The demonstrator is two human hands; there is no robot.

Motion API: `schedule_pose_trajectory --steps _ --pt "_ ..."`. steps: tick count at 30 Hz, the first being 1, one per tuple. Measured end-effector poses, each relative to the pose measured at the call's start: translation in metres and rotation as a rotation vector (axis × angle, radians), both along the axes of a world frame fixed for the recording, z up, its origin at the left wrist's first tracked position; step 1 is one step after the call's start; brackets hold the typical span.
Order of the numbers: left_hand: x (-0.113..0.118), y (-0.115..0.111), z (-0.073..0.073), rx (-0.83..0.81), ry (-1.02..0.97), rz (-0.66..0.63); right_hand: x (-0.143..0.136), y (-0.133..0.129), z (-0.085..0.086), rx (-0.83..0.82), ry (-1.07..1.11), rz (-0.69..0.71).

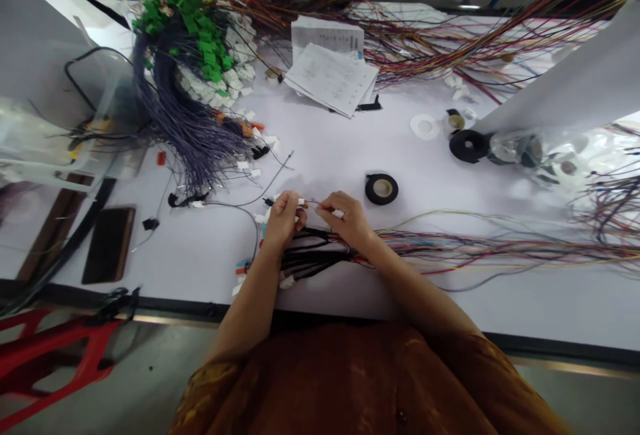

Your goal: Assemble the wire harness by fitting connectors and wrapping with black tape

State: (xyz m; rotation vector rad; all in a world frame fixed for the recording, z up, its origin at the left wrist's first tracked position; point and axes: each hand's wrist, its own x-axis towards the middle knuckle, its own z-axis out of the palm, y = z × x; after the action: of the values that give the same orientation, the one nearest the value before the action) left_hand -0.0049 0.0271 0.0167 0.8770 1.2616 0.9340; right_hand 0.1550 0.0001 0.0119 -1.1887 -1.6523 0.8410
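Observation:
Pinched in my left hand [284, 218] is a small white connector [301, 202]. A thin wire [313, 202] runs from it to my right hand [346, 216], whose thumb and fingertips are closed on it. Under and in front of my hands lies a wire harness [320, 261] with black-sleeved ends and small connectors at its left. Its red, yellow and dark wires stretch away to the right. A roll of black tape [381, 189] rests a little beyond my right hand.
Dark purple wires [185, 121] with green connectors [200, 28] and white ones heap at the back left. Papers [333, 78] lie at the back middle, before long coloured wires [440, 55]. A phone [109, 245] sits left; another black tape roll [469, 146] is right.

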Motion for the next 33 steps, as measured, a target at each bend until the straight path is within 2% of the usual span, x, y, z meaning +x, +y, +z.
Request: schedule_pose_trajectory --steps 3,8,10,15,17,19,23,26,33 --pt "-0.001 0.0 0.0 -0.013 -0.006 -0.023 -0.001 -0.005 0.003 -0.026 -0.143 0.153" --pt "-0.003 0.002 -0.004 0.016 -0.067 0.031 0.005 0.0 0.01 -0.296 0.159 -0.008" --pt "-0.004 0.002 -0.003 0.039 -0.089 0.002 0.01 0.005 0.011 -0.342 0.201 -0.01" --pt "-0.006 -0.002 0.003 0.122 -0.139 -0.13 0.015 0.015 0.009 -0.406 0.155 0.186" --pt "-0.006 -0.002 0.003 0.144 -0.147 -0.12 0.013 0.016 0.01 -0.412 0.129 0.235" --pt "-0.006 -0.002 0.002 0.154 -0.148 -0.095 0.011 0.017 0.011 -0.395 0.144 0.211" --pt "-0.007 -0.001 0.0 0.124 -0.159 -0.081 0.004 0.016 0.013 -0.368 0.293 0.019" --pt "-0.007 0.0 0.0 0.098 -0.151 -0.071 0.002 0.014 0.014 -0.314 0.26 -0.066" --pt "-0.006 0.0 0.003 0.079 -0.187 -0.05 0.005 0.014 0.014 -0.291 0.16 0.044"
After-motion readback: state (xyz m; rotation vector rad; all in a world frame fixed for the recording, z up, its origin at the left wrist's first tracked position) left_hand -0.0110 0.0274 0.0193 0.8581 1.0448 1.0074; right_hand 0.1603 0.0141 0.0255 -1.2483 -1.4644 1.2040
